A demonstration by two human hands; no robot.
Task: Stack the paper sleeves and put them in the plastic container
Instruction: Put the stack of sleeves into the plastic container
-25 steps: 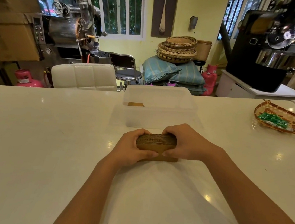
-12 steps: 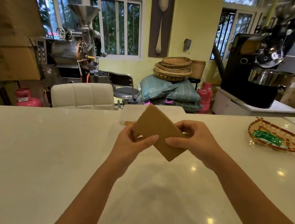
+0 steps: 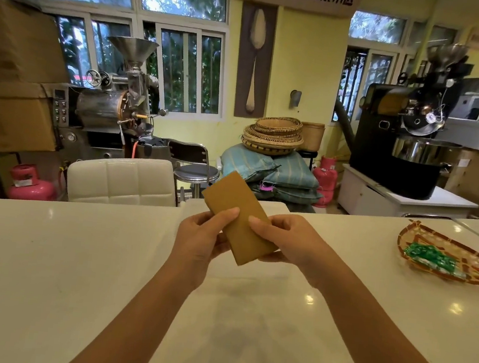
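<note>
A flat brown stack of paper sleeves [image 3: 238,211] is held up above the white table, tilted with its far end toward the upper left. My left hand [image 3: 201,239] grips its left edge with the thumb on top. My right hand [image 3: 282,240] grips the right edge the same way. The clear plastic container [image 3: 274,207] sits on the table behind the stack; only its pale rim shows, and the stack and my hands hide most of it.
A woven tray [image 3: 461,266] holding green wrapped items lies on the white table [image 3: 58,265] at the right. A white padded chair [image 3: 122,181] stands behind the table's far edge. Roasting machines, baskets and sacks fill the room beyond.
Both hands lifted the stack off the table and turned its flat face toward me. It has since risen a little further. The camera tilted up, so the container dropped mostly out of sight.
</note>
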